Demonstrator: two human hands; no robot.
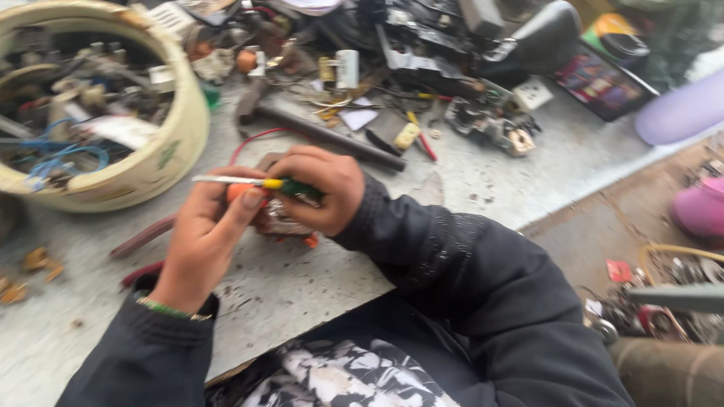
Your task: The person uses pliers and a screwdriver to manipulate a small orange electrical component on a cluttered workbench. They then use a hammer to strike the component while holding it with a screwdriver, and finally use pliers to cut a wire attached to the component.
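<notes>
The right hand (320,188) is clenched round a green-handled screwdriver (260,183); the left hand (207,226) pinches its shaft; beneath both grips sits a small motor part (280,220) on the workbench (302,279).

Left hand (207,226) at centre-left of the frame, forearm rising from the lower left in a dark sleeve, a green band at the wrist. Fingers (245,203) curled inward, thumb pressed up near the centre. Right hand (320,188) just right of it, at mid-frame, fist-like, knuckles turned upward, fingers wrapped tight and closed in a grip. Right forearm running down toward the lower right, elbow bent, dark sleeve covering it to the wrist. Both hands touching, close together above the lap.
</notes>
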